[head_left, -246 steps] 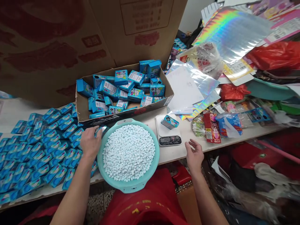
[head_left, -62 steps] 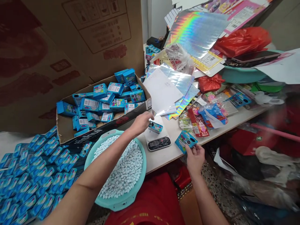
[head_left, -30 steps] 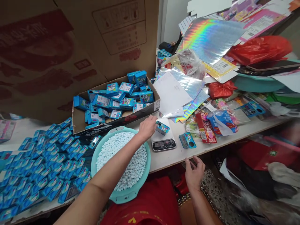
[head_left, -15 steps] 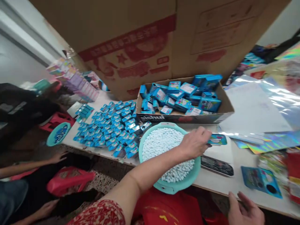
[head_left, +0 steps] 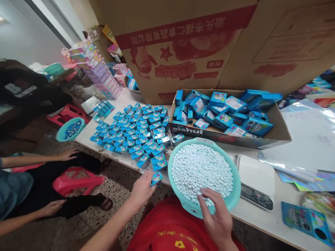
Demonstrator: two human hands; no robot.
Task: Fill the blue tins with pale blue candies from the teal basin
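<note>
My left hand (head_left: 142, 190) is closed on a small blue tin (head_left: 156, 179) with a printed lid, just off the table's front edge. Beyond it, many similar tins (head_left: 136, 134) stand in tight rows. My right hand (head_left: 217, 216) is over the near rim of a turquoise basin (head_left: 237, 186), which is full of small white pellets (head_left: 201, 167). Its thumb and forefinger tips nearly meet at the pellets; what they pinch, if anything, is too small to make out. Right of the basin lies a white digital scale (head_left: 259, 172) with nothing on its plate.
An open carton (head_left: 235, 141) of blue boxes stands behind the basin, before a large cardboard box (head_left: 188, 69). Flattened blue packaging (head_left: 306, 219) and shiny sheets (head_left: 309, 132) lie at right. To the left sit another person (head_left: 15, 181), a red stool (head_left: 78, 181) and a smaller basin (head_left: 70, 129).
My left hand has carried the tin from above the scale leftward to the rows of tins. My right hand has moved left from the table's front edge to the pellets. The view has shifted.
</note>
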